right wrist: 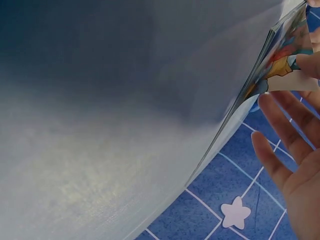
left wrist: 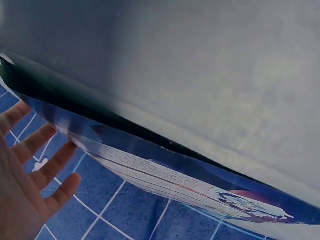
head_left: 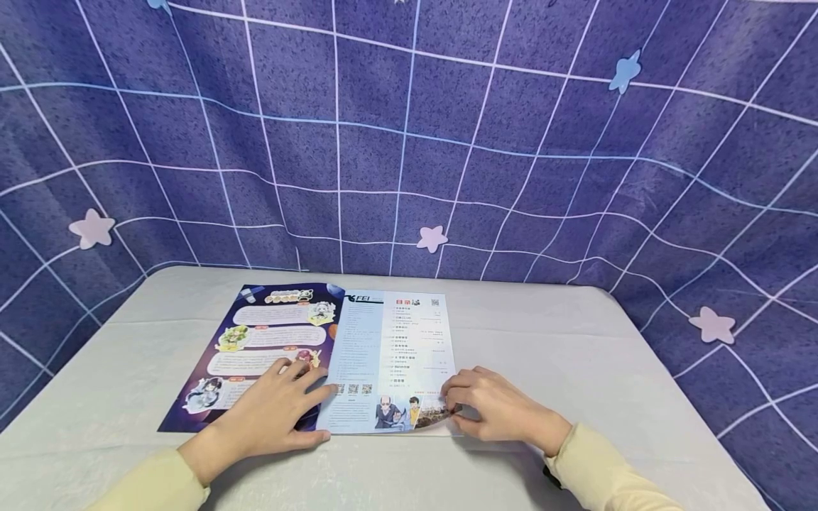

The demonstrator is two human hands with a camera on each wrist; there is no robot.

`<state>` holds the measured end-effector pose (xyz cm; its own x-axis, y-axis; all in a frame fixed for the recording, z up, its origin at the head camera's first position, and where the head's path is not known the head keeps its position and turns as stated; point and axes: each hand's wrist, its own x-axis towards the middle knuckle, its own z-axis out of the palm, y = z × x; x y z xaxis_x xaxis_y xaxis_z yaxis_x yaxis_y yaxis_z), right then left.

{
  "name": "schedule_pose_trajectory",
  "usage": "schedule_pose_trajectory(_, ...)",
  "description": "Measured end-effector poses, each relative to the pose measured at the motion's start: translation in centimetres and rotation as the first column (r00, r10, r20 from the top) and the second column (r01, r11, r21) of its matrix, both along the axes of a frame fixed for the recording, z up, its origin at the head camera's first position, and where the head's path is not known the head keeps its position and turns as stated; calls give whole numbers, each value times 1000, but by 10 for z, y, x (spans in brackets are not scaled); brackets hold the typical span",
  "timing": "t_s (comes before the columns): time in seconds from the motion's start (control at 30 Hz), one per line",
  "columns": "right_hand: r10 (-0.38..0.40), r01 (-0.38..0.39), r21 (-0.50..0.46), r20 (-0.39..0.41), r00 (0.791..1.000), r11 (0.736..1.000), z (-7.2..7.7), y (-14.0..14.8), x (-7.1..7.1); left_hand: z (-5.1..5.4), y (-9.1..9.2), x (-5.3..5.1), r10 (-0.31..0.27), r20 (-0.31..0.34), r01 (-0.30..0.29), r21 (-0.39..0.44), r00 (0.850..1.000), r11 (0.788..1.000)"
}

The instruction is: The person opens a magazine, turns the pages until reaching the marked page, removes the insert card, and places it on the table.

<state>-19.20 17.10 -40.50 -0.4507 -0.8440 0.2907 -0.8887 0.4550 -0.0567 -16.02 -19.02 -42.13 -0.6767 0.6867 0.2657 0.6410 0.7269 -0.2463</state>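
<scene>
An open magazine (head_left: 367,348) lies on the table, with a dark purple cartoon page (head_left: 255,294) on the left and a pale contents page (head_left: 415,341) on the right. My left hand (head_left: 275,408) rests flat across the lower inner part of the left page, fingers spread, fingertips reaching the fold. At the lower right corner of the contents page, my right hand (head_left: 492,408) holds the lifted corner between curled fingers and thumb. That corner curls upward, and in the right wrist view its colourful picture (right wrist: 280,67) shows beside the right hand's fingers (right wrist: 282,117).
A pale cloth covers the table (head_left: 543,333). Behind it hangs a purple-blue curtain (head_left: 371,163) with a grid of lines and stars. A small dark object (head_left: 552,477) shows under the right sleeve (head_left: 594,465).
</scene>
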Motion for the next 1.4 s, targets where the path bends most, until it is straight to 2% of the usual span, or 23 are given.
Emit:
schedule_pose_trajectory(0.2, -1, 0, -24, -38, 999, 1000, 0, -1, -2, 0, 1, 0, -3, 1, 3, -5, 1000, 1000)
schedule_pose_trajectory(0.83, 7, -22, -115, -135, 991, 993, 4, -3, -8, 1, 9, -3, -54, -78, 57, 35, 996, 998)
schedule_pose_trajectory(1.1, -25, 1, -161, -149, 989, 987, 7, -5, -10, 3, 14, -1, -32, -47, 34, 32, 998, 999)
schedule_pose_trajectory(1.4, -53, 16, -213, -167, 985, 977, 10, -7, -11, 0, 15, -3, -36, -74, 38, 35, 997, 999)
